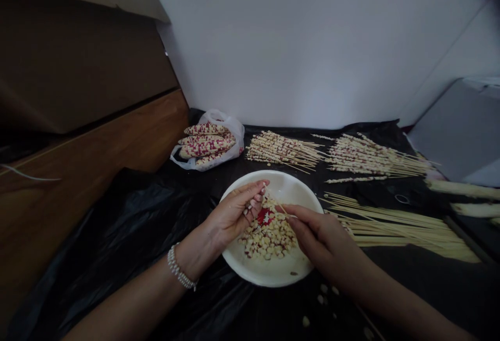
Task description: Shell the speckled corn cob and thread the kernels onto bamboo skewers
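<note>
A white bowl (236, 263) holds loose corn kernels (269, 239), pale with some dark red ones, around a red patch at its bottom. Over the bowl's left part, my left hand (238, 211) is closed around several kernels, with thumb and fingertips pinched together. A beaded bracelet circles that wrist. My right hand (320, 231) is over the bowl's right rim, thumb and forefinger pinching a thin wooden stick (284, 210). The stick's tip points up and left towards my left fingertips, without touching them.
Behind the bowl are a plastic bag of corn cobs (207, 146) and two piles of kernel-covered skewers (283, 151). Bare sticks (394, 226) lie at right, near pale cobs (463, 189). Loose kernels (322, 298) dot the black sheet (156, 211). A wooden board (113, 148) stands at left.
</note>
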